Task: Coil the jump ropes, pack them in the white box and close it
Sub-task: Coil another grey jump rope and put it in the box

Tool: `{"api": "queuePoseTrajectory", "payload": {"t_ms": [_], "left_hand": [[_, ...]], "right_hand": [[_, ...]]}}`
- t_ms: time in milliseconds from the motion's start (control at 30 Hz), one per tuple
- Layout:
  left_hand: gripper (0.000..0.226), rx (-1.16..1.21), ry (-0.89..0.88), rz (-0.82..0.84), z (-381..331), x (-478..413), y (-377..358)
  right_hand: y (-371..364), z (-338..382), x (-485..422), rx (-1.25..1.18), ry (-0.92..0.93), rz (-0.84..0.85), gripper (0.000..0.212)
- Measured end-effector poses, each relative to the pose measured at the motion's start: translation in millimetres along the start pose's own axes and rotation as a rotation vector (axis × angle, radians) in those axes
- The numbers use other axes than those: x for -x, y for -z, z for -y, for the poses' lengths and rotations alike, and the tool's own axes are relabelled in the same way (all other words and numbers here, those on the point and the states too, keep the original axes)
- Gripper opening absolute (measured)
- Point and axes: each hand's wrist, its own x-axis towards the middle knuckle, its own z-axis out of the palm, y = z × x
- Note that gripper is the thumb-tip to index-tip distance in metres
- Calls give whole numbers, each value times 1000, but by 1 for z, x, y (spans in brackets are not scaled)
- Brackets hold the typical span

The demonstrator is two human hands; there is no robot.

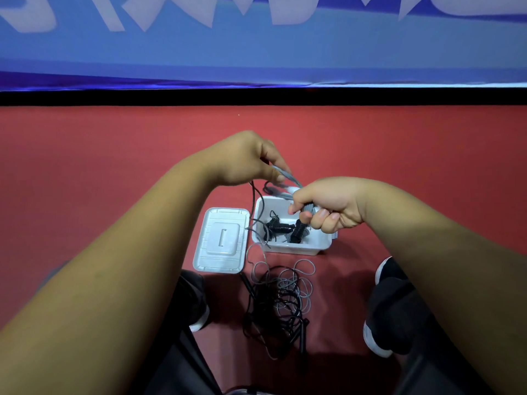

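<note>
White rectangular plastic box [291, 248] open, flat white lid [221, 240] just left of it, red floor [399, 152] beyond. Above the box we hold a grey jump rope [286, 174]: right hand [325, 203] clenched round it, left hand [242, 158] pinching its loops. 2 black coiled ropes [282, 227] inside.

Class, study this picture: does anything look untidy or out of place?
Yes: a tangle of black and grey ropes lies uncoiled on the floor near the white box, and strands trail over its left rim.

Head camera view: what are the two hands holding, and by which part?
A grey corded jump rope: the right hand grips its gathered coils, the left hand pinches a loop beside them.
</note>
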Motion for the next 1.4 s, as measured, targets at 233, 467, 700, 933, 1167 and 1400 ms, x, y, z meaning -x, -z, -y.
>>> {"api": "queuePoseTrajectory", "payload": {"t_ms": [233, 467, 700, 933, 1167, 1400], "left_hand": [[22, 18, 199, 189, 12, 4, -10], [13, 237, 406, 13, 18, -1, -22], [17, 527, 315, -181, 15, -2, -12], [24, 445, 178, -12, 22, 0, -4], [20, 99, 260, -44, 23, -2, -12], [11, 364, 222, -86, 22, 3, 0]], "right_hand": [[4, 3, -14, -196, 142, -255, 15], [2, 15, -2, -402, 292, -123, 19], [6, 20, 10, -488, 340, -113, 87], [12, 20, 9, -592, 362, -160, 87], [11, 20, 9, -590, 369, -163, 54], [16, 21, 7, -617, 381, -165, 42]]}}
